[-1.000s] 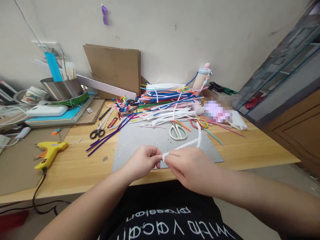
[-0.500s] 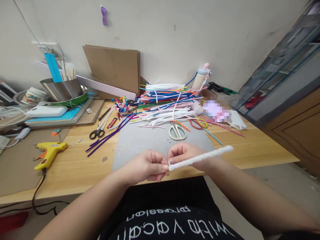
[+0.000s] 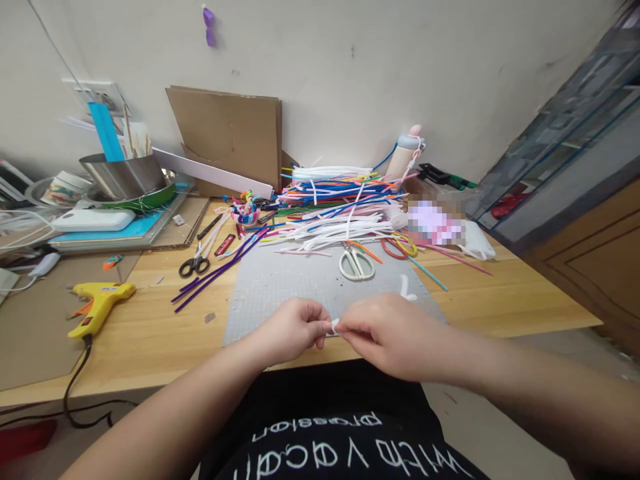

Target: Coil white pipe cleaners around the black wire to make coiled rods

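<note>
At the lower centre of the frame, over the near edge of the grey mat, the left hand and the right hand pinch a white pipe cleaner between their fingers, tips nearly meeting, probably so one grip steadies the end the other works. Its short visible bit runs roughly left to right; white lengths beyond the right knuckles point up and rightward, apparently the same piece, though the hand hides the join. The white-handled scissors lie just beyond, seemingly for easy reach.
</note>
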